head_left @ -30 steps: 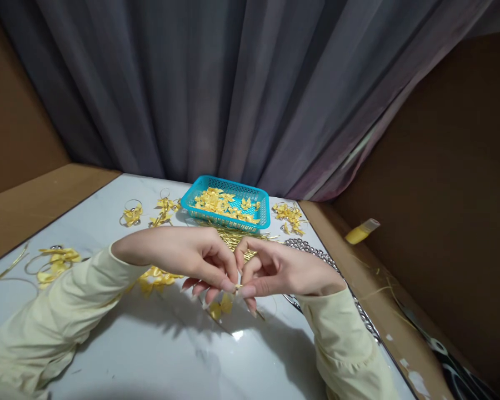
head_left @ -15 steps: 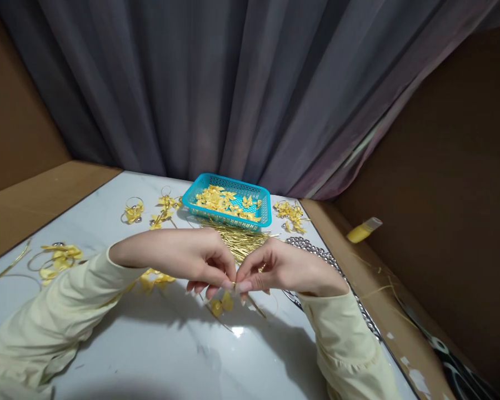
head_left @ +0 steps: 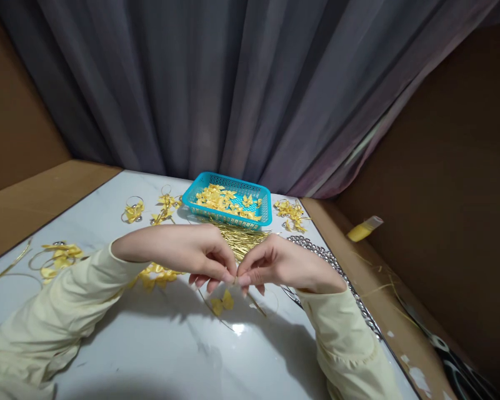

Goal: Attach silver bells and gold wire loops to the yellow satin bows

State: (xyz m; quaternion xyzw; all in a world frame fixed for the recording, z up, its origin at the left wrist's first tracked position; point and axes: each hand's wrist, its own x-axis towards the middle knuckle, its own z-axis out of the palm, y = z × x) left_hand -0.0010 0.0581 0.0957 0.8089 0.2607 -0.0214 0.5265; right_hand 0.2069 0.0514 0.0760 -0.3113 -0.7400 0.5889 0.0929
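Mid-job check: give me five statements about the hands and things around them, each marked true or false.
1. The hands are far apart. False: the left hand and right hand are close together at the fingertips.
2. Gold strips lie in front of the basket. True.
3. Silver beads lie near the table's right edge. True.
4. The basket is red. False: it is blue.
5. The yellow-and-clear item lies on the white tabletop. False: the yellow-and-clear item is off it, to the right.

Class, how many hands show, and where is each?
2: the left hand, left of the picture's middle, and the right hand, mostly right of it, close together over the white table. Some fingers are partly hidden.
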